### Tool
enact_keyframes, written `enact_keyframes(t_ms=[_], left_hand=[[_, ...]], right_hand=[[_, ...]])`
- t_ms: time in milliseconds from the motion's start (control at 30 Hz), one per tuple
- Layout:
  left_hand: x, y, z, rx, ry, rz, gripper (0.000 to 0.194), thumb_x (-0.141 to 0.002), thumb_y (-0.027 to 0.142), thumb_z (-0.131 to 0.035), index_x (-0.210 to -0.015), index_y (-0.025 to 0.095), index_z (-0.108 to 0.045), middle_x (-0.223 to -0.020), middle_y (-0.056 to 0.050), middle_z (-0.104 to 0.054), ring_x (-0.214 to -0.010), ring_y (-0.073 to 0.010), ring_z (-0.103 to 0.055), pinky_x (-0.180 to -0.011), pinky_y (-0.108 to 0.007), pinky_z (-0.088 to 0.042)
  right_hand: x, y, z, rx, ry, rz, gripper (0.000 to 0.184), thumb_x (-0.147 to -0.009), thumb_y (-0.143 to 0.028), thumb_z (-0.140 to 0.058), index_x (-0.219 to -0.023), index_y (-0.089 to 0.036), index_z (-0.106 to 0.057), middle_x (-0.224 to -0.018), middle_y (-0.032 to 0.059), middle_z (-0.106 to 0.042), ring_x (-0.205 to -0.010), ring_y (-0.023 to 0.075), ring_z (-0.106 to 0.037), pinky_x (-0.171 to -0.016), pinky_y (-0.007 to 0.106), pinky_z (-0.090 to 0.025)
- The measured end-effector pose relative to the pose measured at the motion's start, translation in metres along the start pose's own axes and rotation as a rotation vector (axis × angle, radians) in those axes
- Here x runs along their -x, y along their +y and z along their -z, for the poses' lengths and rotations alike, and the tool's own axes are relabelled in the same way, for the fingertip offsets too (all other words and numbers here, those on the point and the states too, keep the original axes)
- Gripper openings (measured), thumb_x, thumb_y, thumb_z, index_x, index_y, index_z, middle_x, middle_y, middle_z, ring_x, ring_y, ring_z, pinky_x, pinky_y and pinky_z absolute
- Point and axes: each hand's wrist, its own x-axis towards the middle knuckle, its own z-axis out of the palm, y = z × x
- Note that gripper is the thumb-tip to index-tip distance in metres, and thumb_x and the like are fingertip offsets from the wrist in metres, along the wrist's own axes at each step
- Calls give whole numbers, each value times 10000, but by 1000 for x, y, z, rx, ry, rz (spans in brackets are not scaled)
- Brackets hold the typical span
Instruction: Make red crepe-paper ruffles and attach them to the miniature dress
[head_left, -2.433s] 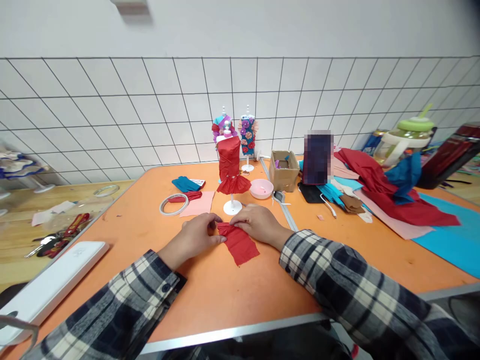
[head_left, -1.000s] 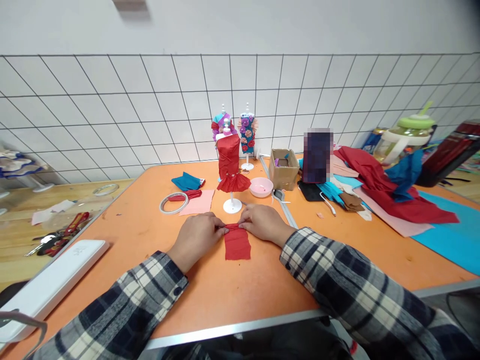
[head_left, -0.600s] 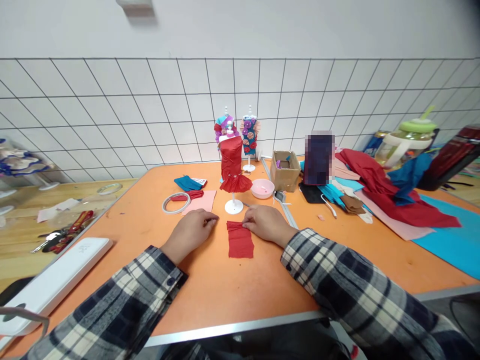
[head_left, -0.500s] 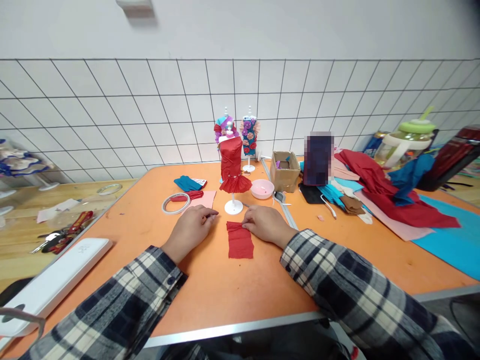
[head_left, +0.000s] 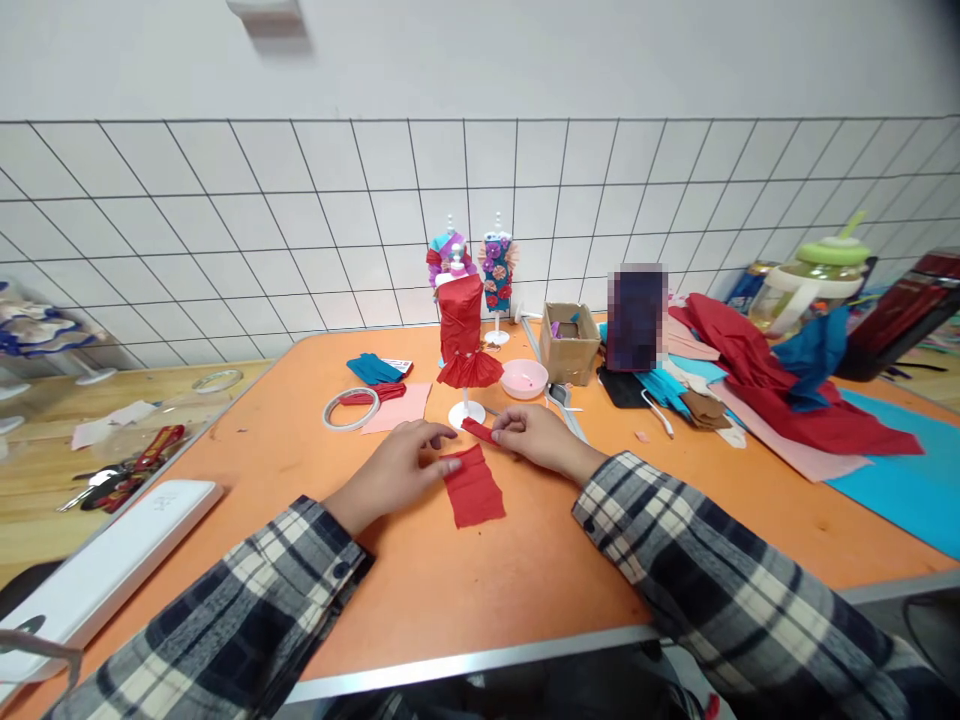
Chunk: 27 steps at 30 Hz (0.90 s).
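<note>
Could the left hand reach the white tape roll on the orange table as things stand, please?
Probably yes: the white tape roll lies near the left hand, with nothing standing between them.

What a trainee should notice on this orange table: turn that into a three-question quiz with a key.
1. True or false: the right hand holds a narrow red strip.
2. The left hand has its thumb nearest to: a) a blue can; b) the red sheet; c) a green-lidded bottle.
3. Fill in: in this view, the pink bowl appears between the red-dressed mannequin and the ____ box.

Key: 1 true; 2 b; 3 cardboard.
</note>
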Motion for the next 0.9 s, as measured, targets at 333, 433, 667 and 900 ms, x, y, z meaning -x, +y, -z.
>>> enact_keyframes(t_ms=[333, 433, 667, 900], left_hand=[[-5, 4, -13, 321, 22, 184, 224, -787, 406, -601, -777, 183, -572, -770, -21, -624, -744, -195, -592, -699, -324, -469], [-1, 11, -6, 824, 82, 373, 273, -749, 401, -657, -855, 184, -529, -779, -4, -644, -716, -167, -626, -700, -310, -505], [1, 12, 0, 1085, 26, 555, 231, -703, 290, -739, -797, 145, -586, -743, -11, -667, -689, -144, -653, -686, -275, -531], [3, 20, 2, 1233, 18, 692, 144, -738, 94, -658, -857, 149, -599, -782, -29, -692, -642, -127, -663, -610, -230, -540]], right_hand=[[11, -10, -8, -604, -165, -67, 335, -588, -139, -705, -918, -167, -651, -872, 18, -625, -703, 110, -590, -532, 205, -541], [11, -11, -9, -632, -176, -2, 391, -616, -213, -766, -984, -182, -635, -885, 17, -648, -735, 121, -614, -537, 191, -529], [11, -13, -8, -425, -98, 89, 409, -812, -557, -590, -917, -165, -644, -846, 50, -659, -680, 133, -591, -486, 207, -463], [15, -17, -9, -642, -247, 42, 394, -630, -358, -803, -882, -171, -563, -780, 0, -641, -639, 122, -579, -627, 275, -493]])
